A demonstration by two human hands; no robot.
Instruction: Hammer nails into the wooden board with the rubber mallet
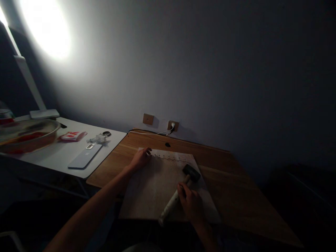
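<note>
My right hand (192,204) is closed around the pale handle of a mallet (191,172), close below its black head. The mallet is tilted over the lower right of a light board (149,196), its handle end pointing toward me. At the board's far left corner is my left hand (141,158), fingers curled with the tips near the end of a row of small nails (168,157). Whatever those fingertips pinch is too small and dark to make out. Several nails stand in a line along the board's far edge.
The board lies on a wooden table (236,196). On the white table (60,161) at left are a phone (85,156), a crumpled plastic bag (98,139), a red-and-white packet (73,136), a large bowl (49,134) and a lamp (30,80). Cables (154,133) run to a wall socket (173,126).
</note>
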